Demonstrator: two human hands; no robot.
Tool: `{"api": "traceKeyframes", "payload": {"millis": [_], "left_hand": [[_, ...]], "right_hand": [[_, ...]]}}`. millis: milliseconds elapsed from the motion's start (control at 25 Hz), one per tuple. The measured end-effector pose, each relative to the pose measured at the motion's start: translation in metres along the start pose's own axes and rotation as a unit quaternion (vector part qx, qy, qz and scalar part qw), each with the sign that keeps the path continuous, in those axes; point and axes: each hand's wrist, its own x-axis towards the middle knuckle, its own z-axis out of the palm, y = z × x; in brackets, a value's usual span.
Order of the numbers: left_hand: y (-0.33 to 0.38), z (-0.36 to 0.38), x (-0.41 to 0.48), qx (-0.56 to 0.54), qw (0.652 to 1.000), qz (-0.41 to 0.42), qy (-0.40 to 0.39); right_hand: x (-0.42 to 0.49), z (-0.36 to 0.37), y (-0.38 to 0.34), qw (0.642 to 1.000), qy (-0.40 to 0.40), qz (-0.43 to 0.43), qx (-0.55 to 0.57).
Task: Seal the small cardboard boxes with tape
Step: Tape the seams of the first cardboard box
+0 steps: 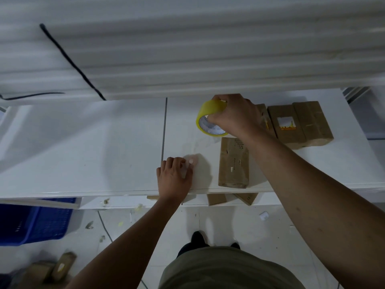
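- Left hand [175, 176], at the 6 o'clock edge of tabletop [83, 153], pinching filmy, near-clear tape end [195, 165]; liable to crease or stick to itself if slackened.
- Right hand [233, 117] gripping glossy yellow tape roll [210, 107], at 1 o'clock from left hand.
- Matte brown cardboard box [233, 162], rectangular, at 3 o'clock, near edge; easily nudged off.

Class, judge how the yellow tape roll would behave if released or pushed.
Round and held tilted by the right hand, the yellow tape roll would probably roll or flop flat. Its thick ring likely stays stiff when gripped.
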Motion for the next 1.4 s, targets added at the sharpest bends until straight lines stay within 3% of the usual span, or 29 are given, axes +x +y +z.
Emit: {"api": "traceKeyframes", "payload": {"millis": [160, 280, 480, 640, 880, 1080, 1240, 1320, 1400], "left_hand": [[-0.001, 0.003, -0.004, -0.015, 0.999, 0.037, -0.024], [0.004, 0.0, 0.014, -0.121, 0.992, -0.03, -0.027], [0.02, -0.003, 0.05, -0.05, 0.992, -0.107, -0.04], [0.021, 0.002, 0.043, -0.046, 0.996, -0.077, 0.002], [0.015, 0.004, 0.042, -0.152, 0.978, -0.126, 0.067], [0.009, 0.001, 0.043, -0.252, 0.944, -0.165, 0.13], [0.013, -0.008, 0.041, -0.252, 0.959, -0.092, 0.095], [0.009, -0.023, 0.039, -0.154, 0.978, 0.068, 0.121], [-0.005, -0.036, 0.038, -0.014, 0.942, 0.285, 0.173]], "right_hand": [[0.0, 0.001, 0.002, 1.0, 0.009, 0.006, -0.002], [-0.003, 0.005, -0.003, 0.997, 0.031, -0.056, -0.039], [0.006, 0.012, -0.026, 0.996, -0.068, 0.001, 0.063], [0.007, 0.011, -0.03, 0.987, -0.135, 0.028, 0.079], [0.001, -0.003, -0.025, 0.962, -0.162, 0.076, 0.205], [-0.014, -0.017, -0.013, 0.965, -0.116, 0.011, 0.237], [-0.023, -0.035, 0.008, 0.964, -0.16, 0.002, 0.212], [-0.031, -0.054, 0.029, 0.962, -0.136, -0.011, 0.236], [-0.041, -0.078, 0.05, 0.964, -0.091, -0.033, 0.247]]}}
